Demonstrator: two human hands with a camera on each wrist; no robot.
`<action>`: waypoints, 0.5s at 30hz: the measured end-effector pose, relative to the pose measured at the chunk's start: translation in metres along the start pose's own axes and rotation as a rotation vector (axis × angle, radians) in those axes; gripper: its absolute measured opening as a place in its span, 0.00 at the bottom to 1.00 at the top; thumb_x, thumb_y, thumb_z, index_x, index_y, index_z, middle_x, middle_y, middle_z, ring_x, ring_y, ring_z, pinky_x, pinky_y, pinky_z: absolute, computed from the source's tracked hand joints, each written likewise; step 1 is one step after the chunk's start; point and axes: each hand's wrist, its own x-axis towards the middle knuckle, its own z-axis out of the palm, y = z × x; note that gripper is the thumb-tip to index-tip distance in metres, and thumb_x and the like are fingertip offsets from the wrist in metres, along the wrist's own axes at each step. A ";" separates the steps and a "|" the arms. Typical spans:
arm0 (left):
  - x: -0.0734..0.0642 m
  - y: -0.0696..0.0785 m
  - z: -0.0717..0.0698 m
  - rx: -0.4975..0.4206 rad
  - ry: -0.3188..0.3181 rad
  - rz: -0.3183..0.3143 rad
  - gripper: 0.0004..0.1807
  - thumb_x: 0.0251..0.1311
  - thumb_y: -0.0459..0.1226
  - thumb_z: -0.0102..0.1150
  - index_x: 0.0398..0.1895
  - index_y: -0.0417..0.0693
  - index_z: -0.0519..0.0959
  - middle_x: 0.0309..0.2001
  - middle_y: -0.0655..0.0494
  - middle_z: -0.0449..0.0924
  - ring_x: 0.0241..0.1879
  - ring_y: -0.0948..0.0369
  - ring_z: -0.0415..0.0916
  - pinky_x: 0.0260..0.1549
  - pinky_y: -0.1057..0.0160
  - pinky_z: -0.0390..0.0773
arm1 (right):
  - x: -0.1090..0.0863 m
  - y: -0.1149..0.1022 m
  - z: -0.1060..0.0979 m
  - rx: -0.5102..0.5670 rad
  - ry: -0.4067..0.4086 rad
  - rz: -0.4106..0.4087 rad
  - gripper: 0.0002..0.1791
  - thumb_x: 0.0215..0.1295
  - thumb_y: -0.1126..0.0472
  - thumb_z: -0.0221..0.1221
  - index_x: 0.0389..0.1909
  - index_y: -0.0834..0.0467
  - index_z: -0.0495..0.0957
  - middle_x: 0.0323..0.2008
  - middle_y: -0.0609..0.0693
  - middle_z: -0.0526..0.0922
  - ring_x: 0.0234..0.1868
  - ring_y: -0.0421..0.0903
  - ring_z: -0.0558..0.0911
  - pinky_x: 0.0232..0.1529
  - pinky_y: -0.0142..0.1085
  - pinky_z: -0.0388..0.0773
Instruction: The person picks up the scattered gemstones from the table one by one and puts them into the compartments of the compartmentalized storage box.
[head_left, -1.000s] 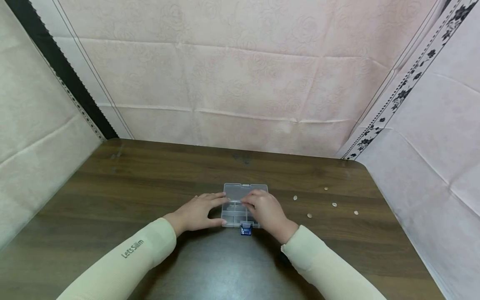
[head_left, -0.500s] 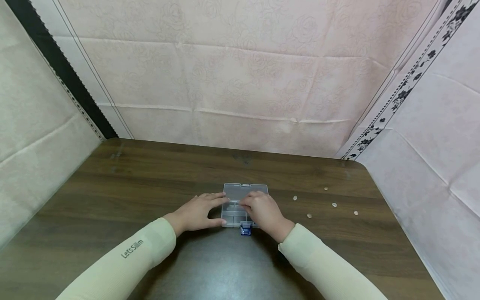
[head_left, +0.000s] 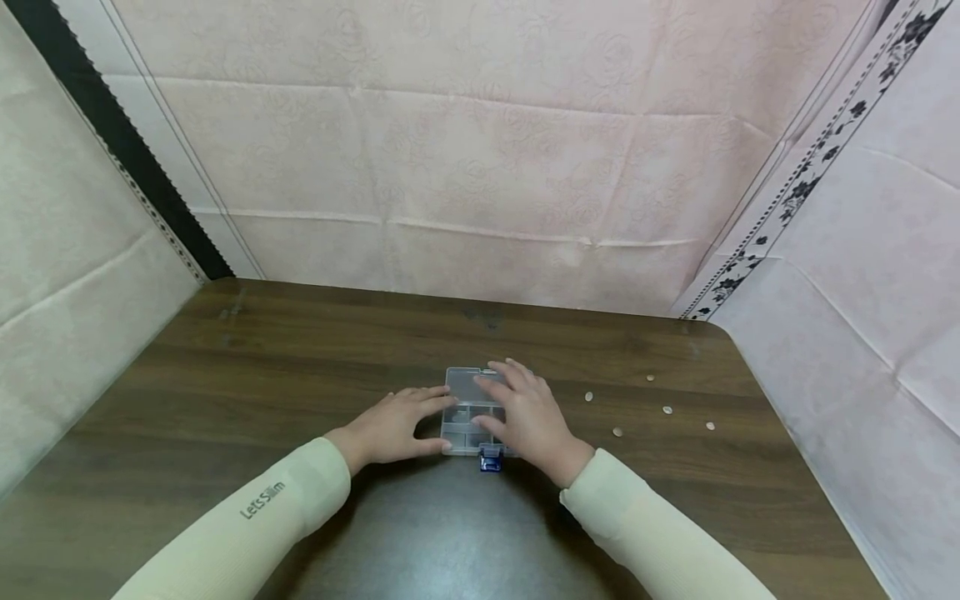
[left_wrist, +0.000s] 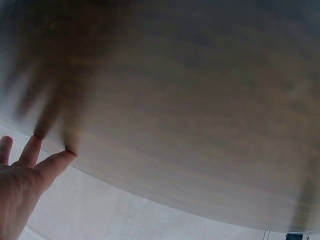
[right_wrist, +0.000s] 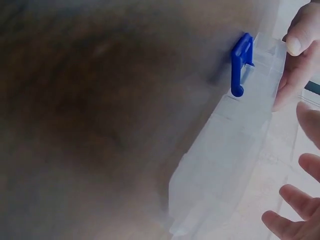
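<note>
A clear plastic compartment box (head_left: 467,429) lies on the table with its lid (head_left: 465,383) folded back, away from the person. The box's blue latch (head_left: 491,461) points toward the person. My left hand (head_left: 401,427) rests at the box's left side, thumb and index finger stretched out and touching its edge. In the right wrist view the left thumb (right_wrist: 295,46) presses the box's end. Over the right part of the box hovers my right hand (head_left: 534,417), fingers spread and holding nothing visible. It hides the right compartments and part of the lid.
Several small pale discs lie scattered to the right of the box, among them a near disc (head_left: 617,432) and a far disc (head_left: 650,377). Pale patterned cloth (head_left: 465,167) hangs behind the brown wooden table (head_left: 315,333) and along both sides.
My right hand's fingers, pinched together over the compartments before, have spread apart and reach farther over the lid. The left hand and the box have stayed in place.
</note>
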 end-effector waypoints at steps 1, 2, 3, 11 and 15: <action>0.000 0.000 0.000 0.001 0.001 -0.001 0.38 0.59 0.63 0.55 0.72 0.62 0.64 0.73 0.58 0.57 0.70 0.46 0.56 0.62 0.31 0.54 | 0.000 0.000 0.000 0.000 0.006 -0.003 0.32 0.58 0.46 0.67 0.63 0.51 0.74 0.66 0.54 0.70 0.70 0.57 0.63 0.62 0.60 0.64; 0.000 0.000 0.000 0.002 0.001 -0.002 0.39 0.59 0.63 0.55 0.72 0.62 0.64 0.73 0.58 0.57 0.70 0.46 0.56 0.62 0.31 0.54 | -0.001 0.000 -0.001 0.001 0.012 -0.005 0.33 0.58 0.46 0.67 0.64 0.51 0.74 0.66 0.54 0.70 0.70 0.57 0.63 0.62 0.60 0.64; 0.000 0.000 0.000 0.002 0.000 -0.004 0.39 0.59 0.63 0.55 0.72 0.62 0.64 0.73 0.58 0.57 0.71 0.46 0.56 0.62 0.31 0.54 | -0.002 0.001 -0.001 0.002 0.017 -0.007 0.33 0.58 0.45 0.67 0.64 0.50 0.73 0.66 0.53 0.69 0.70 0.56 0.62 0.62 0.60 0.64; 0.000 0.000 0.001 -0.004 0.001 -0.009 0.39 0.59 0.64 0.54 0.71 0.62 0.64 0.73 0.58 0.57 0.71 0.46 0.56 0.62 0.32 0.54 | -0.011 0.007 -0.007 0.025 0.062 -0.016 0.34 0.57 0.45 0.67 0.64 0.50 0.73 0.66 0.54 0.69 0.69 0.57 0.64 0.62 0.59 0.64; 0.001 0.000 0.001 -0.001 0.004 -0.007 0.39 0.58 0.64 0.55 0.71 0.62 0.64 0.73 0.58 0.57 0.71 0.46 0.56 0.62 0.32 0.54 | -0.018 0.012 -0.010 0.048 0.076 0.005 0.35 0.56 0.45 0.68 0.64 0.52 0.74 0.66 0.54 0.69 0.69 0.56 0.65 0.62 0.59 0.64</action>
